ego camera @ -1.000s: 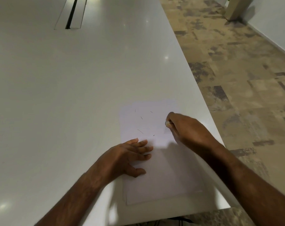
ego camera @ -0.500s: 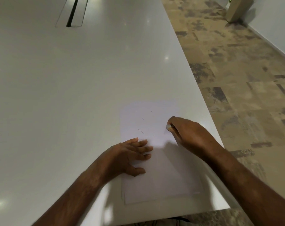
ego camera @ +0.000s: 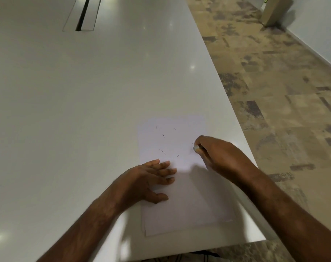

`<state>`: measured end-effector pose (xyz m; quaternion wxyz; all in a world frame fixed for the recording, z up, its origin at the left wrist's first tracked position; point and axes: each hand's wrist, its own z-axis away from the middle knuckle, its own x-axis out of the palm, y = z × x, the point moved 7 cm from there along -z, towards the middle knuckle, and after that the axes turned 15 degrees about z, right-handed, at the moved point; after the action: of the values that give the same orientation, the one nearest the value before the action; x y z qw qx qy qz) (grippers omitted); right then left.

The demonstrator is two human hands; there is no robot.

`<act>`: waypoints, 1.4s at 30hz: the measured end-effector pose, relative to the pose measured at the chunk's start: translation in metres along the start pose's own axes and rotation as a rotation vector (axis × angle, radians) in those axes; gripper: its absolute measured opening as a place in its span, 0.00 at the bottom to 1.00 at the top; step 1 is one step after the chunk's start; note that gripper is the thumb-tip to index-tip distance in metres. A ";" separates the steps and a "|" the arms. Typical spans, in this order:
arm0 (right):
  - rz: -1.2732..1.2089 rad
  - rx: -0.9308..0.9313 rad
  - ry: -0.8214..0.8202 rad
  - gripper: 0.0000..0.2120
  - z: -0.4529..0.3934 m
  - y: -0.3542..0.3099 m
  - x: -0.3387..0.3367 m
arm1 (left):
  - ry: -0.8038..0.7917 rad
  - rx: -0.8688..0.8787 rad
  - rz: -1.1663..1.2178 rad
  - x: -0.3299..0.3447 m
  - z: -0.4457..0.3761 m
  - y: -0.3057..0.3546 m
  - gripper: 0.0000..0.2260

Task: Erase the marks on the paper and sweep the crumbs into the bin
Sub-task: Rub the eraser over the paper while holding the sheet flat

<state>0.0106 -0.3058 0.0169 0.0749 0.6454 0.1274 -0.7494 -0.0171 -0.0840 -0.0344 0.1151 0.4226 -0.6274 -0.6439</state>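
Observation:
A white sheet of paper (ego camera: 179,205) lies near the table's front right corner. Several thin dark crumbs (ego camera: 162,151) are scattered over its far half. My left hand (ego camera: 151,178) rests flat on the sheet's left side, fingers spread, pressing it down. My right hand (ego camera: 217,156) sits on the sheet's right edge, fingers pinched on a small pale eraser (ego camera: 196,148) whose tip touches the paper. Most of the eraser is hidden by the fingers. No bin is in view.
The white table (ego camera: 75,120) stretches far to the left and back, with a cable slot (ego camera: 83,15) at the far end. Its right edge runs close to the paper. Patterned floor (ego camera: 283,91) lies to the right, with a beige box (ego camera: 274,10) by the wall.
My right hand has slid slightly back and forth along the paper's right edge with the eraser. The left hand has stayed flat in place.

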 end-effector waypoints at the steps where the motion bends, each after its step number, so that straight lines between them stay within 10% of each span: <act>1: -0.008 0.005 -0.007 0.09 0.000 0.001 0.001 | -0.001 0.002 0.001 0.000 0.000 0.000 0.22; 42: -0.060 0.084 0.001 0.08 0.000 0.007 0.002 | 0.044 -0.002 0.020 -0.002 -0.001 0.006 0.21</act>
<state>0.0125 -0.3128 0.0146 0.0249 0.6442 0.1151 -0.7557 -0.0169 -0.0846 -0.0282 0.1358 0.4303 -0.6281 -0.6339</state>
